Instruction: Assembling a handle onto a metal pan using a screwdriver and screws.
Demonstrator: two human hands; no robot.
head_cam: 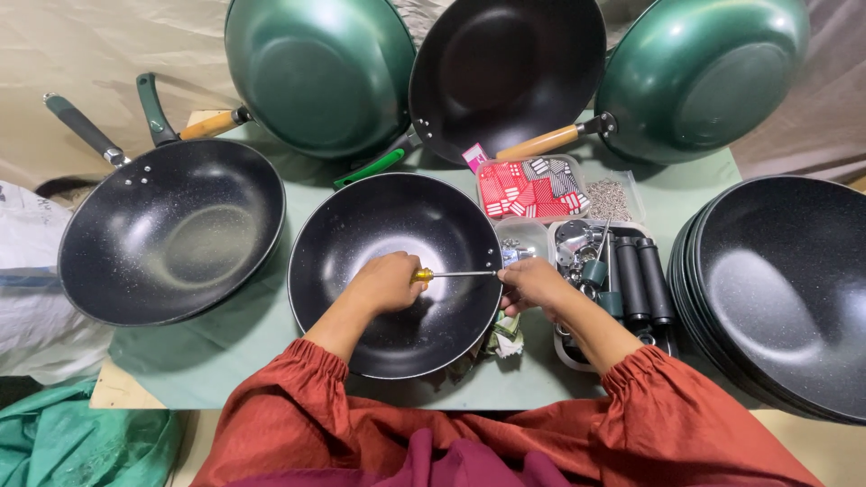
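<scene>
Left hand: the left hand (pixel 386 282) is closed around the yellow handle of a slim metal-shafted screwdriver (pixel 451 273), held level inside the black speckled non-stick wok (pixel 394 272)
Screwdriver: its shaft runs rightward, tip at the wok's right rim
Right hand: the right hand (pixel 532 284) pinches at the outside of that rim, just where the tip ends (what it pinches is probably a small fitting, too small to tell)
Wok in hand: sits on the pale green tabletop (pixel 216 347), middle front, without a handle
Nearby right: a clear tray of black cylindrical handles (pixel 642 280) and metal parts, and a stack of handleless black woks (pixel 783 289)
Nearby left: a finished black wok with a dark handle (pixel 171 230)
Behind: two green-backed woks (pixel 320 72) and one black, propped up
</scene>
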